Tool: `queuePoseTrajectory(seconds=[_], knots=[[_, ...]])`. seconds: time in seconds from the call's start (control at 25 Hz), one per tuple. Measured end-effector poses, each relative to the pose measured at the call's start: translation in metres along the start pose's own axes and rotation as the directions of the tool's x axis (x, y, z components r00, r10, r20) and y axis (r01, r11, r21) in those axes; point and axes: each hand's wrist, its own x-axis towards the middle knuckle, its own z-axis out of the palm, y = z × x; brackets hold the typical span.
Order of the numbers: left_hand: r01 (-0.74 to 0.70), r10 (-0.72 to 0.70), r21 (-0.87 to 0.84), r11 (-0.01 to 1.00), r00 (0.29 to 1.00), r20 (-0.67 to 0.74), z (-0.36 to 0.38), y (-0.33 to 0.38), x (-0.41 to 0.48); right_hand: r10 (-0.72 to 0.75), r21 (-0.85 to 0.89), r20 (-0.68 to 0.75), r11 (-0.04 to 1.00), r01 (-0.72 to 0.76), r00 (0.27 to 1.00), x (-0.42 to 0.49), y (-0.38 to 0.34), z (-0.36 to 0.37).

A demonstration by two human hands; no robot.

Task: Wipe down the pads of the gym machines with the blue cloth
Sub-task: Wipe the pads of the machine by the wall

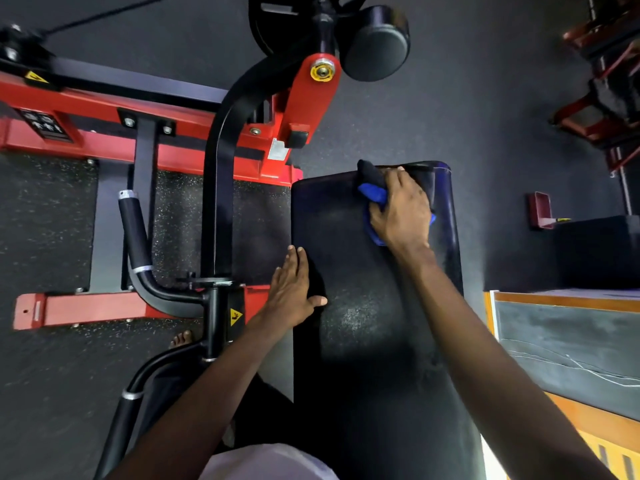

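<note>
A long black pad [360,306] of a red and black gym machine runs away from me in the middle of the view. My right hand [403,211] presses the blue cloth [374,195] flat on the far end of the pad, near its top edge. Part of the cloth bunches out to the left of my fingers. My left hand [294,289] lies flat and open on the pad's left edge, fingers pointing away from me, holding nothing.
The machine's red frame [145,133] and black curved arm [218,188] stand left of the pad, with a black handle grip [135,230]. A round black roller pad [375,43] hangs beyond. A wood-edged board [568,341] lies to the right. My bare foot [181,339] is on the floor.
</note>
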Motion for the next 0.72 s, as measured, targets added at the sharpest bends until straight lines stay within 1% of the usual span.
queuePoseTrajectory(seconds=[0.04,0.08,0.16,0.2,0.28,0.36,0.44,0.48,0.52,0.64,0.72], knots=[[0.003,-0.003,-0.004,1.000,1.000,-0.003,0.001,-0.001,0.001,0.002,-0.039,0.025,0.999,-0.001,1.000,-0.002,-0.013,0.008],[0.004,-0.004,-0.006,1.000,1.000,-0.015,0.002,-0.002,0.000,-0.037,-0.054,0.090,0.998,0.042,0.995,-0.004,-0.029,0.021],[0.005,-0.005,-0.004,1.000,0.999,-0.052,0.002,-0.005,-0.003,-0.163,-0.024,0.241,0.985,0.173,0.957,-0.005,-0.055,0.041],[0.003,-0.004,-0.010,1.000,0.998,-0.062,0.000,-0.005,-0.004,-0.194,-0.014,0.281,0.979,0.205,0.940,-0.003,-0.056,0.041],[-0.001,-0.004,-0.058,0.998,0.997,-0.076,-0.003,-0.004,-0.006,-0.181,0.003,0.265,0.982,0.187,0.947,0.000,-0.033,0.026],[-0.010,-0.001,-0.117,0.993,0.996,-0.088,-0.002,-0.005,-0.009,-0.056,0.016,0.140,0.998,0.055,0.989,-0.007,0.004,0.002],[-0.025,0.005,-0.190,0.982,0.995,-0.101,0.000,-0.007,-0.014,0.088,0.050,0.043,0.995,-0.090,0.995,-0.033,0.031,-0.020],[-0.031,0.007,-0.215,0.976,0.994,-0.112,0.002,-0.008,-0.015,0.115,0.057,0.018,0.992,-0.116,0.993,-0.054,0.036,-0.026],[-0.032,0.005,-0.231,0.972,0.993,-0.118,0.004,-0.009,-0.017,0.112,0.049,0.009,0.992,-0.112,0.994,-0.082,0.034,-0.029],[-0.029,0.000,-0.219,0.975,0.991,-0.131,0.008,-0.009,-0.017,0.033,0.001,0.094,0.999,-0.034,0.995,-0.163,0.020,-0.028],[-0.025,-0.001,-0.171,0.985,0.989,-0.149,0.010,-0.008,-0.017,0.016,0.010,0.118,1.000,-0.017,0.993,-0.171,0.018,-0.026]])
